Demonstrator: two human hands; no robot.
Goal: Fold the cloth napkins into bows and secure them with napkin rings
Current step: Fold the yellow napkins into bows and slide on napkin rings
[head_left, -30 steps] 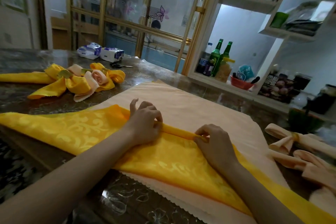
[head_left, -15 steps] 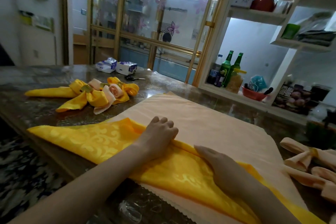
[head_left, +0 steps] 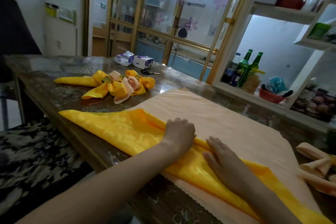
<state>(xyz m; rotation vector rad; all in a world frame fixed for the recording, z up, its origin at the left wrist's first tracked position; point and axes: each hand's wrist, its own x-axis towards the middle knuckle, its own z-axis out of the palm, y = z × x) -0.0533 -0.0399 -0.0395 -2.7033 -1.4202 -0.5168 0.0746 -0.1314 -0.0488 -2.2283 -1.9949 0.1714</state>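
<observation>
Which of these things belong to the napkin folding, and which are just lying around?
In use: yellow napkin, peach napkin under it, finished bows, gold napkin ring, peach bows.
Lying about: tissue packs, scissors, green bottles, red bowl.

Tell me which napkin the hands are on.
The yellow napkin at the near edge: left hand grips and right hand presses its fold. The peach napkin lies flat beneath.

The napkin (head_left: 116,129) at the table's near edge is bright yellow with a tone-on-tone leafy scroll pattern. The cloth (head_left: 218,114) under it is plain pale peach. The bows (head_left: 118,89) toward the far left edge mix yellow and peach, with gold rings (head_left: 107,79). The table (head_left: 60,96) is dark brown and marbled.
</observation>
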